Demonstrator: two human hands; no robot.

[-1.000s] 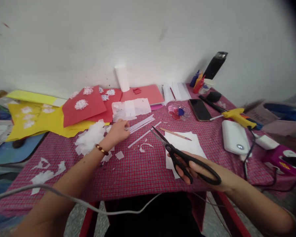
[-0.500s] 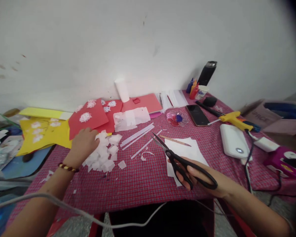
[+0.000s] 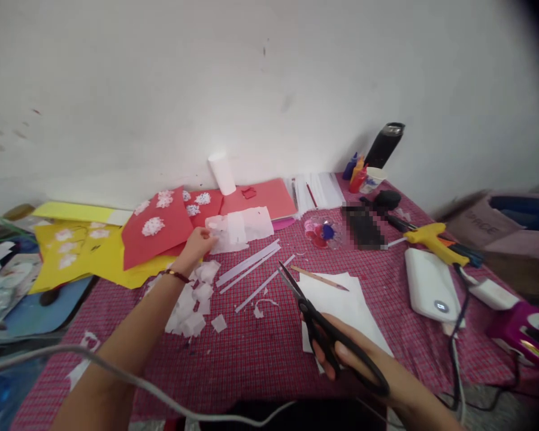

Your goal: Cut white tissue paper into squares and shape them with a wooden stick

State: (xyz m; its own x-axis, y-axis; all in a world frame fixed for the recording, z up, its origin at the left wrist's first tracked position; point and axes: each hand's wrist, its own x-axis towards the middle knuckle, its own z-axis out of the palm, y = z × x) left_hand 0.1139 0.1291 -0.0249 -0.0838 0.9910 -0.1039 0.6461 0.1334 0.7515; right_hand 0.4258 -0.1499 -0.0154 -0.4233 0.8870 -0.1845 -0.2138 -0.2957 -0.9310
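Note:
My left hand (image 3: pixel 196 246) is at the left edge of a thin white paper sheet (image 3: pixel 254 225), its fingers curled together and touching that edge. Whatever may be between the fingertips is hidden. A heap of small cut white paper squares (image 3: pixel 192 314) lies below that wrist. Black-handled scissors (image 3: pixel 312 313) are in my right hand (image 3: pixel 348 342), with fingers through the handles and blades slightly apart, pointing up-left. Under the scissors lie white paper sheets (image 3: pixel 359 308), and a wooden pencil (image 3: pixel 318 278) rests on their upper edge. Narrow white paper strips (image 3: pixel 247 263) lie between my hands.
Red cards with paper flowers (image 3: pixel 161 245) and yellow cards (image 3: pixel 117 269) lie at left. A glue gun (image 3: pixel 435 239), a white power bank (image 3: pixel 431 281) and paint bottles (image 3: pixel 358 179) stand or lie at right. A white cable (image 3: pixel 139 383) crosses in front of my left forearm.
My left hand has moved right and away from me, from the heap of paper squares to the thin white sheet. My right hand keeps holding the scissors, nearly in place.

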